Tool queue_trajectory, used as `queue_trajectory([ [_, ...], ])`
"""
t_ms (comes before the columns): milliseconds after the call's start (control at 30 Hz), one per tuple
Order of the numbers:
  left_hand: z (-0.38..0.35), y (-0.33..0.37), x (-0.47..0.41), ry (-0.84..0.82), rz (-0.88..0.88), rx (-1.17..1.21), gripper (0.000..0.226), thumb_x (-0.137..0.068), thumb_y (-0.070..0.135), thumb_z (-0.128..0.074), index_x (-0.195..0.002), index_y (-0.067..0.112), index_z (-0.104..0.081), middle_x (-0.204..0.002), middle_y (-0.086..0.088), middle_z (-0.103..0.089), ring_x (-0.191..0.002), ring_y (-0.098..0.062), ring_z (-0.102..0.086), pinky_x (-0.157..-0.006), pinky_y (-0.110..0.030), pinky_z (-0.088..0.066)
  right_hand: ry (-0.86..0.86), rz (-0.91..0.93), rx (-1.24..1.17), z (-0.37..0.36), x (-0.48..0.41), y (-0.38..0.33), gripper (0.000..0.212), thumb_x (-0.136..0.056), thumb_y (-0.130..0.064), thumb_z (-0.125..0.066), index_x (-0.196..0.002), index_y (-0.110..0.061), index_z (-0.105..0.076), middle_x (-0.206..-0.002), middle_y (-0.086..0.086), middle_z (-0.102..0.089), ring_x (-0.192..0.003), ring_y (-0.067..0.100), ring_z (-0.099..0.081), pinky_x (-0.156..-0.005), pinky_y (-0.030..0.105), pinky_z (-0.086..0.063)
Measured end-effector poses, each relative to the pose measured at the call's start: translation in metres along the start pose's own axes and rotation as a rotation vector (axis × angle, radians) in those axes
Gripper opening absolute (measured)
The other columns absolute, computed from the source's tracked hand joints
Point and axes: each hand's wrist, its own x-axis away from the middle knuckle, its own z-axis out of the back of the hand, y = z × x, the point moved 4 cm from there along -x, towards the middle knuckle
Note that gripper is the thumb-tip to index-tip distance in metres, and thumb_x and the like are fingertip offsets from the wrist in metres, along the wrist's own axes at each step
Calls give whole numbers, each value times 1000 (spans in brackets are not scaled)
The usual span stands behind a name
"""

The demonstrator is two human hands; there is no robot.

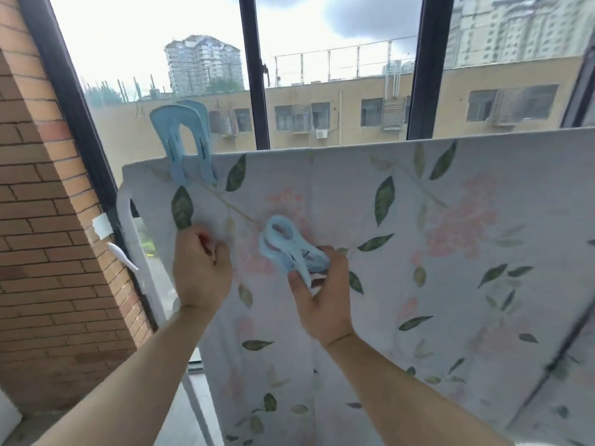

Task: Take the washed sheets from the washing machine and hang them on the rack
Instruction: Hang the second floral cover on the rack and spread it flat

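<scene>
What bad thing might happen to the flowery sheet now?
1. Only the fastened clip can be seen pinning the sheet to the rack, at the left corner. The rest might slide off if tugged.
2. The second clip is in the right hand, not yet on the sheet. It might slip and fall.
3. The left hand pinches the sheet, so a hard pull may drag it crooked.

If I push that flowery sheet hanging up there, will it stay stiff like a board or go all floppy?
Probably floppy: the sheet drapes over the rack and curves round its corner. A push would likely make it swing or slide, which may be why a blue clip pinches its top edge and the right hand holds a second clip.
</scene>
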Motion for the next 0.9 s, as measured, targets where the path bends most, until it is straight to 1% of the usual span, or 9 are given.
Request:
queue_trajectory([
  [167,-63,66,18,-245,-118,60,17,-90,14,-63,-95,24,-50,-83,-1,-57,-71,-24,-55,-66,-38,-47,288,-41,4,83,-30,-12,70,-81,-57,-62,-139,-25,-38,-122,0,-45,-104,13,-57,-78,21,-53],
  [267,-95,129,33,-306,-267,120,14,-91,14,-63,-93,18,-50,-83,2,-52,-69,-20,-50,-61,-33,-40,425,-21,61,135,-44,-18,65,-82,-54,-66,-135,-27,-39,-119,-2,-45,-103,20,-58,-78,31,-57],
  [333,-113,178,44,-335,-354,156,12,-92,14,-63,-94,16,-51,-87,6,-49,-68,-17,-50,-58,-28,-35,532,-26,68,176,-55,-23,66,-82,-48,-70,-135,-21,-41,-120,-1,-48,-104,22,-59,-80,34,-58],
  [433,-135,240,62,-392,-430,234,11,-91,15,-62,-96,18,-52,-93,11,-48,-70,-16,-49,-63,-29,-39,698,-67,35,235,-68,-29,75,-82,-40,-75,-144,-16,-39,-127,2,-46,-106,17,-61,-85,28,-57],
  [533,-158,296,84,-442,-460,274,12,-90,18,-62,-97,21,-53,-94,12,-50,-71,-18,-52,-68,-32,-45,826,-89,-9,297,-74,-33,72,-84,-31,-76,-144,-16,-38,-132,6,-44,-106,13,-60,-89,32,-58],
  [667,-193,362,124,-502,-536,267,11,-91,21,-60,-95,25,-51,-97,13,-53,-73,-18,-55,-71,-31,-44,926,-101,-34,385,-78,-30,65,-86,-21,-72,-141,-14,-39,-133,9,-43,-106,14,-59,-89,32,-57],
  [767,-231,423,159,-542,-564,278,14,-91,21,-60,-94,27,-48,-98,13,-53,-73,-16,-55,-69,-29,-41,955,-79,-22,466,-78,-25,68,-83,-21,-67,-143,-12,-37,-136,11,-42,-110,19,-59,-89,31,-57],
  [833,-253,456,175,-571,-566,275,15,-92,22,-60,-94,29,-46,-99,13,-51,-73,-14,-54,-69,-27,-39,962,-61,23,510,-79,-24,73,-78,-25,-62,-145,-12,-37,-138,8,-40,-116,21,-55,-88,18,-54],
  [900,-281,499,195,-593,-581,282,13,-92,23,-59,-97,28,-48,-100,13,-51,-75,-14,-53,-69,-27,-38,947,-14,72,566,-81,-24,75,-76,-24,-60,-146,-10,-37,-137,4,-38,-116,17,-52,-77,2,-46],
])
